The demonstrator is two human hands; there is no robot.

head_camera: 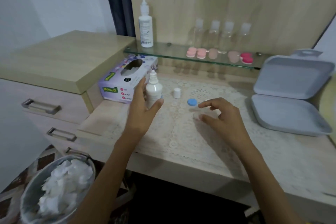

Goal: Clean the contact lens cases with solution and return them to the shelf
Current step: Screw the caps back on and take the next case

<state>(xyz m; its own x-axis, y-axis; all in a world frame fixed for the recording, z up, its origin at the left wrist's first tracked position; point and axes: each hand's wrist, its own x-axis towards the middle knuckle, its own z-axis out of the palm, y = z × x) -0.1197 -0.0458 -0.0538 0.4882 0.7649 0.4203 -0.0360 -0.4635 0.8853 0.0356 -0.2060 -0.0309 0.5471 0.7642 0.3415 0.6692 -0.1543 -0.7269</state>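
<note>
A small white solution bottle (154, 90) stands upright on the lace mat, its nozzle bare; my left hand (143, 107) holds it, fingers behind and thumb across its base. Its white cap (177, 93) stands just to the right. A clear lens case (196, 113) with a blue cap (192, 102) lies on the mat. My right hand (223, 120) pinches the case's clear part between thumb and forefinger. On the glass shelf (163, 53) sit pink lens cases (196, 53), beige ones (213, 53) and a red one (246, 58).
A tall white solution bottle (146, 25) and several clear bottles (221, 36) stand on the shelf. A tissue box (118, 85) lies left of the mat, an open grey box (291, 100) on the right. A bin of used tissues (60, 187) stands below by the drawers (41, 106).
</note>
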